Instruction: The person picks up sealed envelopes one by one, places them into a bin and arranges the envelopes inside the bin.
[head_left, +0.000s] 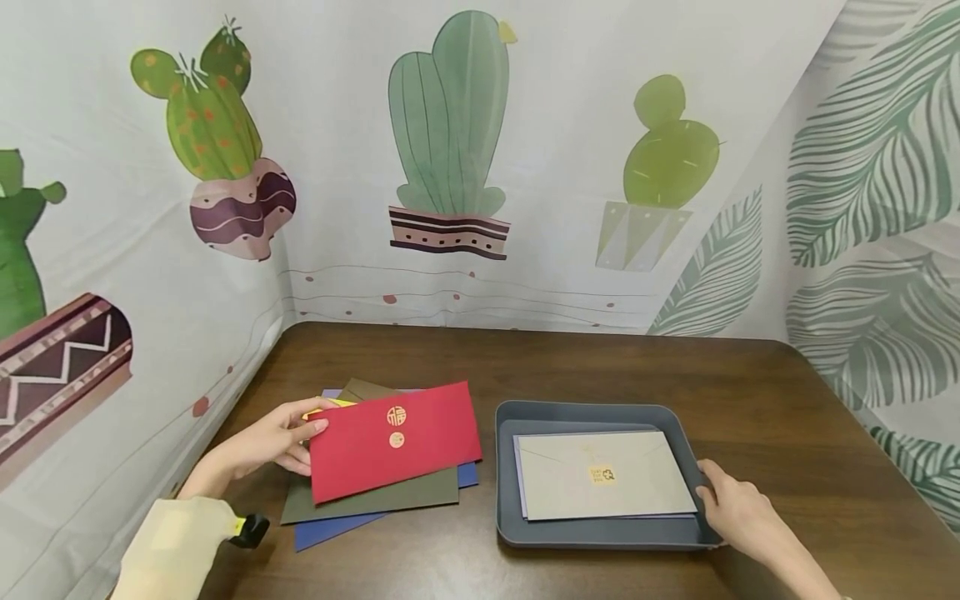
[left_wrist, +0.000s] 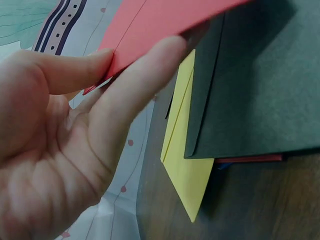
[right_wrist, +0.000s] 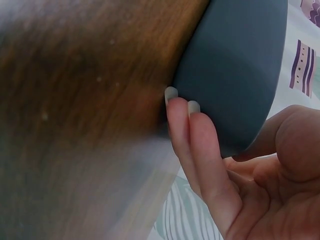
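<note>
My left hand [head_left: 281,437] pinches the left edge of a red envelope [head_left: 435,442] with gold emblems. In the left wrist view the thumb and fingers have the envelope [left_wrist: 145,25] between them, raised above the pile. Beneath it are a dark green envelope [head_left: 375,497], a blue envelope [head_left: 322,533] and a yellow envelope [left_wrist: 185,185]. My right hand [head_left: 738,508] grips the right side of a dark grey tray [head_left: 510,532], thumb at the rim and fingers against the outer wall [right_wrist: 230,65]. Inside the tray lies a cream envelope [head_left: 555,487] with a gold label, over a purple one.
The wooden table [head_left: 750,375] carries the pile on the left and the tray right of centre. A brown envelope [head_left: 363,389] pokes out behind the red one. A cactus-print cloth [head_left: 337,208] hangs along the table's back and sides.
</note>
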